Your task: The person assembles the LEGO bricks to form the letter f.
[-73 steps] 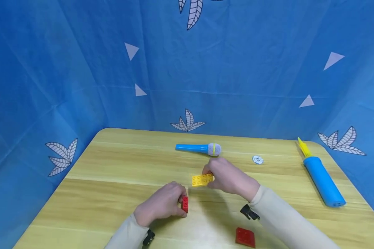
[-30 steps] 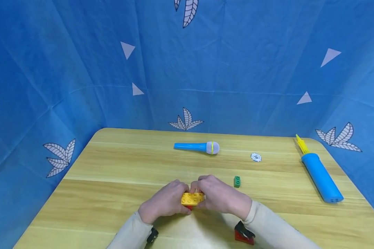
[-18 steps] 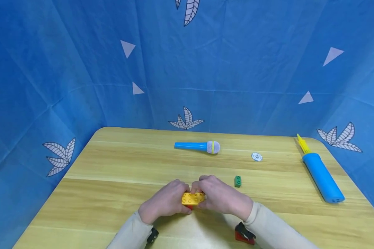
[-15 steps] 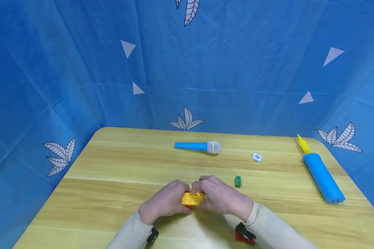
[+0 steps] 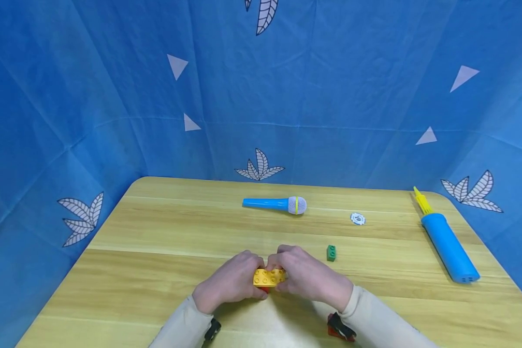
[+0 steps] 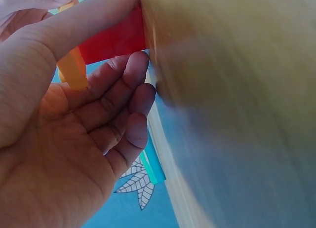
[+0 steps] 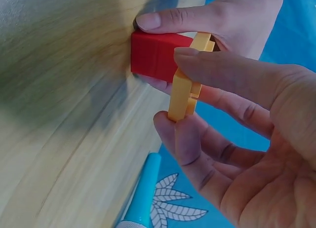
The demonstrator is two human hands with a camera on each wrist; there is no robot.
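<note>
In the head view, both hands meet near the middle front of the table. My left hand grips a red toy building brick low down, its base against the tabletop. Across the top of it lies a flat yellow toy building brick with studs upward. My right hand pinches that yellow brick between thumb and fingers, as the right wrist view shows. The two bricks touch; whether they are locked together I cannot tell. From above, the yellow one hides most of the red brick.
A small green brick stands right of my hands. A flat red piece lies partly beneath the right wrist strap. Farther back are a blue toy microphone, a round chip and a blue and yellow hand pump.
The right hand has brought the yellow brick left and toward me onto the red brick. This uncovered the green brick. Over the last second both hands stay almost still.
</note>
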